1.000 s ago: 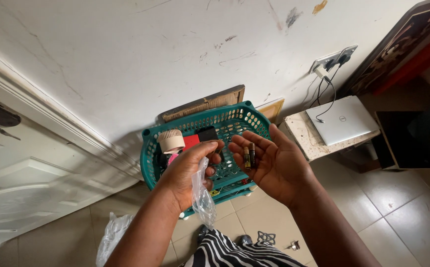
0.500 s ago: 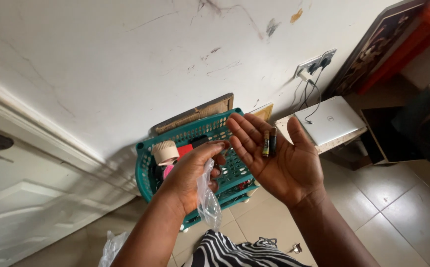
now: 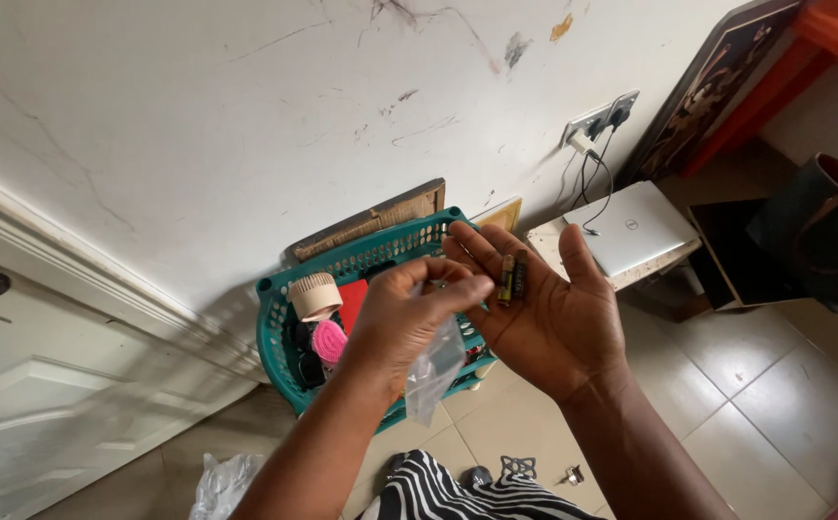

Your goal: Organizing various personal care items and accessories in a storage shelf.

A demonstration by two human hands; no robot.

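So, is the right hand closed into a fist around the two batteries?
No, the right hand lies open, palm up, with the two batteries resting side by side at the base of its fingers.

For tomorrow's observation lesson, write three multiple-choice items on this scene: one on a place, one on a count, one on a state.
1. Where do the batteries lie?
A. in the green basket
B. on the open palm of the right hand
C. on the closed laptop

2. How many batteries are on that palm?
A. one
B. two
C. four

3. What state is the left hand in?
A. flat and empty
B. resting on the floor tiles
C. pinched on a clear plastic bag

Answers:
1 B, the batteries sit side by side on the upturned palm, above the green basket.
2 B, two small cylinders show there.
3 C, the fingers are closed on the bag, which hangs below the hand.
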